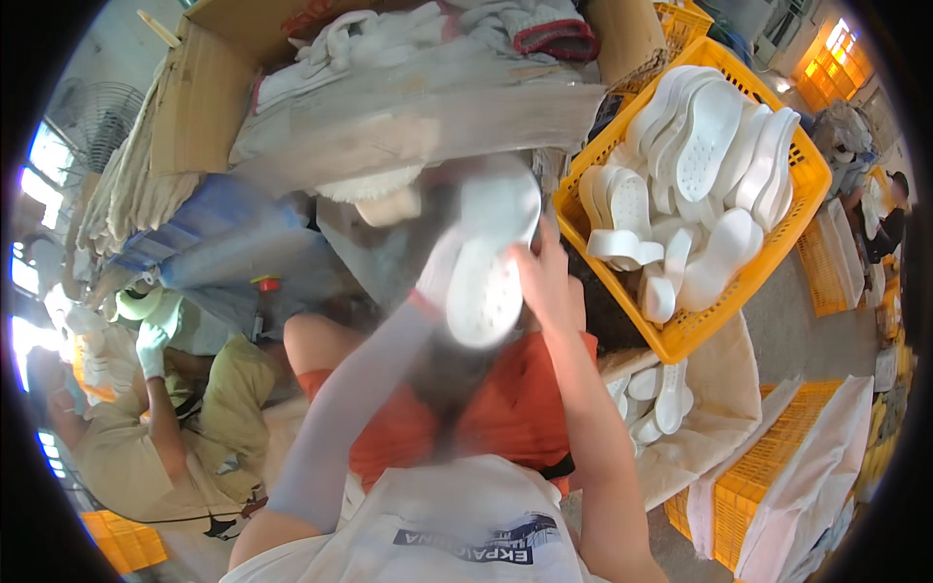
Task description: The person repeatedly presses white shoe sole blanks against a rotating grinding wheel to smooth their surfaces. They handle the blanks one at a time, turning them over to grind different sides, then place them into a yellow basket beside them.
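Observation:
A white shoe sole [486,296] with small holes is held over my lap, blurred by motion. My left hand [442,267], in a white glove below a grey sleeve, is closed on its left side. My bare right hand [546,282] grips the right edge, thumb on the sole. Just beyond the hands is a pale fluffy rounded thing [374,185], partly hidden under a ledge; I cannot make out its kind. To the right, many similar white soles [708,126] fill a yellow crate [671,345].
A cardboard box [199,117] of white gloves [389,39] stands ahead. More white soles [666,408] lie in a cloth-lined container [724,418] at lower right, beside another yellow crate [758,457]. On the left sits a co-worker [146,428] with a gloved hand raised.

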`<state>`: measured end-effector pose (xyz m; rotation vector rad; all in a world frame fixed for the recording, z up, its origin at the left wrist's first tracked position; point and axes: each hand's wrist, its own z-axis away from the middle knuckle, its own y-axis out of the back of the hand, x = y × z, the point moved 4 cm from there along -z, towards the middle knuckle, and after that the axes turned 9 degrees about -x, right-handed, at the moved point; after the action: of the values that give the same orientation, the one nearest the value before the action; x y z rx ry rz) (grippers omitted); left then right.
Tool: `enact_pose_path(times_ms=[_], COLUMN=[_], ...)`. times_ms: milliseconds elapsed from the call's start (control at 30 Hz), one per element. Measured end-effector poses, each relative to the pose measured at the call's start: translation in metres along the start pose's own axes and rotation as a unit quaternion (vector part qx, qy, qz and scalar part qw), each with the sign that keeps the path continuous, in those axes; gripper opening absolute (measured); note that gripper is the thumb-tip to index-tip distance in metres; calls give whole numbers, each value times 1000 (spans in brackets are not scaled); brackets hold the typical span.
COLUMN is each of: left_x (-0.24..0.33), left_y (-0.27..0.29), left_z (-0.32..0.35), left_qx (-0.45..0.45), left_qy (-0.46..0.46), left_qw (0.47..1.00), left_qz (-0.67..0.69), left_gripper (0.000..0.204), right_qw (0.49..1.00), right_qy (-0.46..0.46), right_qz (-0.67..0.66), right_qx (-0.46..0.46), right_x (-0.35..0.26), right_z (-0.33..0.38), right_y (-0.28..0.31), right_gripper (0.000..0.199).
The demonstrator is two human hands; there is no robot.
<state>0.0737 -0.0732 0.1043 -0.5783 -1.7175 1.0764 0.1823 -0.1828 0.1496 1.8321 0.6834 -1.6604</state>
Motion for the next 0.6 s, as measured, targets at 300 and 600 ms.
enact_pose_path(times_ms=[300, 600], left_x=[19, -5], left_y=[-48, -83], left_z=[-15, 45], left_qx=[158, 308], left_qy=[32, -54], left_qw=[870, 807], left_qz=[-466, -500], left_gripper=[43, 82], right_qw=[938, 856], right_qy=[-165, -176], right_qz=[-271, -419], right_qx=[-138, -246], right_x=[75, 115], right_z=[-5, 35], right_y=[5, -12], right_gripper=[39, 53])
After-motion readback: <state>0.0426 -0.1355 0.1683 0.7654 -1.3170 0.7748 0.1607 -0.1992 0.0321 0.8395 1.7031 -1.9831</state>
